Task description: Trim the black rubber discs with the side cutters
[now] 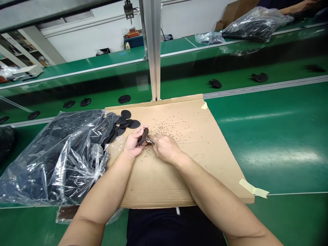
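My left hand is closed around a black disc, tilted nearly on edge above the cardboard. Wrapped in my right hand is a pair of pliers, whose metal jaws touch or nearly touch the disc's right side. Most of the handles are hidden in my palm, so I cannot make out how far the jaws are apart. Tiny black bits lie scattered on the cardboard sheet around both hands. More black discs lie overlapping just left of and beyond my left hand.
A large clear plastic bag full of black discs covers the left side. Behind the cardboard runs a green belt carrying spaced-out black parts. A metal post rises at the far edge. Another person's arm shows at upper right.
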